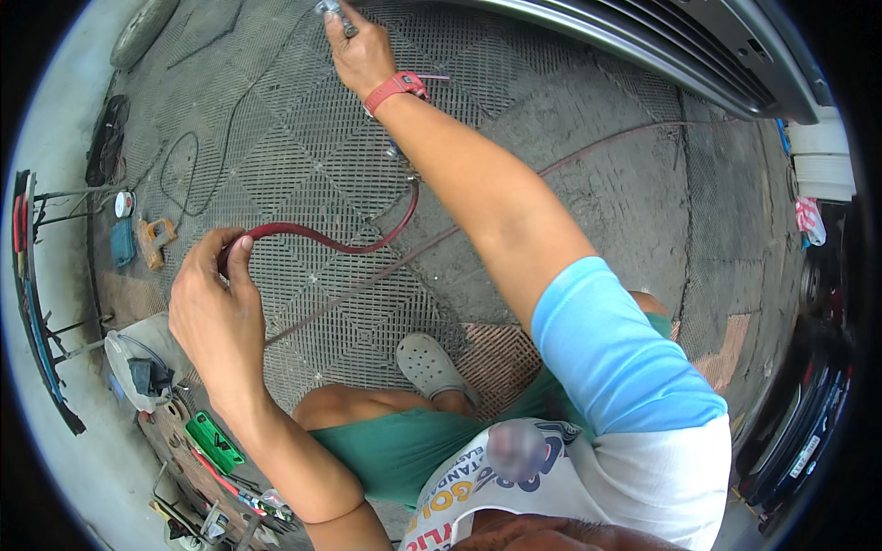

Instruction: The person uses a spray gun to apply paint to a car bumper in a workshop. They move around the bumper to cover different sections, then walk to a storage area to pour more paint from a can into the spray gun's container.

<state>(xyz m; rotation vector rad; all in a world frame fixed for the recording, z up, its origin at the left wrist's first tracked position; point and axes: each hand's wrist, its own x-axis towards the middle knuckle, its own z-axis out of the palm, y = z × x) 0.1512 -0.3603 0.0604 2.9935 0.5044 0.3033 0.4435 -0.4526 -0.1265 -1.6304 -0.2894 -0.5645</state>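
Observation:
My left hand [216,298] is closed around a dark red hose [317,236], thumb pressed against it. From that grip the hose curves to the right and ends in a small metal fitting [413,176] just below my right forearm. A bit of blue shows beside the fitting, partly covered by the arm. At the far end of my outstretched arm, my right hand [363,57] grips a shiny metal tool [347,26]. The top edge of the picture cuts this tool off, so its kind cannot be made out.
Grey grid matting [358,308] covers much of the dusty floor, crossed by a thin hose [606,142]. A large dark grey panel [680,55] stands at far right. An orange-brown tool [154,241], a green case [213,443] and a white bucket [138,363] lie along the left wall.

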